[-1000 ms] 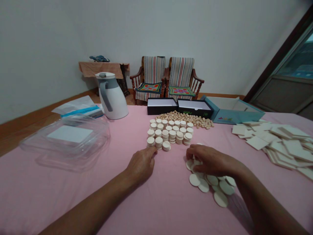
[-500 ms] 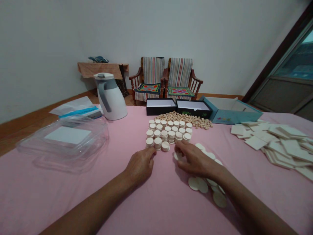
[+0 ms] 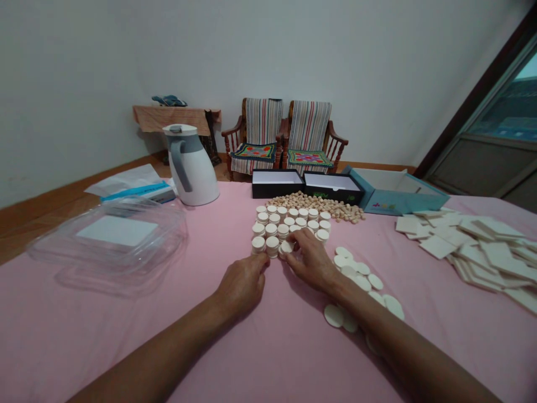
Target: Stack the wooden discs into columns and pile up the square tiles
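Rows of stacked round wooden discs (image 3: pixel 272 230) stand in the middle of the pink-covered table. My right hand (image 3: pixel 308 258) pinches a pale wooden disc (image 3: pixel 286 247) between thumb and fingers, over the short stack at the right end of the front row. My left hand (image 3: pixel 243 280) is closed, its fingertips by the base of the front-left stacks; whether it holds anything is hidden. Loose discs (image 3: pixel 375 281) lie spread beneath and beside my right forearm, which covers part of them.
Small wooden pieces (image 3: pixel 319 206) are heaped behind the stacks, before two black boxes (image 3: pixel 277 191) and a blue box (image 3: pixel 384 205). Square wooden tiles (image 3: pixel 482 246) pile up at right. Clear plastic containers (image 3: pixel 117 252) and a white jug (image 3: pixel 197 176) stand at left.
My right hand has moved left from beside the loose discs to the front row's short stack, carrying a disc. My left hand has stayed almost still.
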Demonstrator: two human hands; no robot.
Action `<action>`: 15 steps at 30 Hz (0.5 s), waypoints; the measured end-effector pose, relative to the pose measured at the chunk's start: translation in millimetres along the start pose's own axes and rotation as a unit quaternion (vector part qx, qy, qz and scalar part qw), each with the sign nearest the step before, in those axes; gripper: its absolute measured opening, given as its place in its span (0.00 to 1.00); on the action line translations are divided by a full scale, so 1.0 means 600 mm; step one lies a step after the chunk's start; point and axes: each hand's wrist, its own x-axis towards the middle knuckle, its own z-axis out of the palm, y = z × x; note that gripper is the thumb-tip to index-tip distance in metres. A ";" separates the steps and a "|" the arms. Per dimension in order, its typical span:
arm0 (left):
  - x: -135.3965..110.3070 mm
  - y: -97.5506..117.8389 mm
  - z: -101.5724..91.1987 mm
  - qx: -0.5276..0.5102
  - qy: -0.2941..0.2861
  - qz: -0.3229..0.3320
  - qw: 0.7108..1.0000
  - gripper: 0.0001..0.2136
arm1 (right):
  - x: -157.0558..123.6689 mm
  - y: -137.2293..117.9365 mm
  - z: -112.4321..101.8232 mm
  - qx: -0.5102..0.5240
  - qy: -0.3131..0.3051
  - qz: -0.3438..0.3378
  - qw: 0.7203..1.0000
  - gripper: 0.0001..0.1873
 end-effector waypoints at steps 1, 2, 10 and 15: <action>0.000 0.000 0.000 0.002 0.002 -0.001 1.000 0.11 | 0.000 -0.001 -0.002 -0.001 -0.003 0.003 1.000 0.09; 0.000 0.001 -0.001 0.003 0.003 -0.001 1.000 0.11 | 0.001 -0.003 -0.006 -0.003 -0.006 0.006 1.000 0.09; 0.001 0.007 -0.006 -0.001 -0.008 -0.011 1.000 0.11 | -0.016 -0.019 -0.109 -0.046 -0.223 0.042 0.973 0.03; 0.001 0.003 -0.001 -0.007 0.004 -0.001 1.000 0.10 | -0.047 -0.038 -0.154 -0.103 -0.421 0.016 0.901 0.15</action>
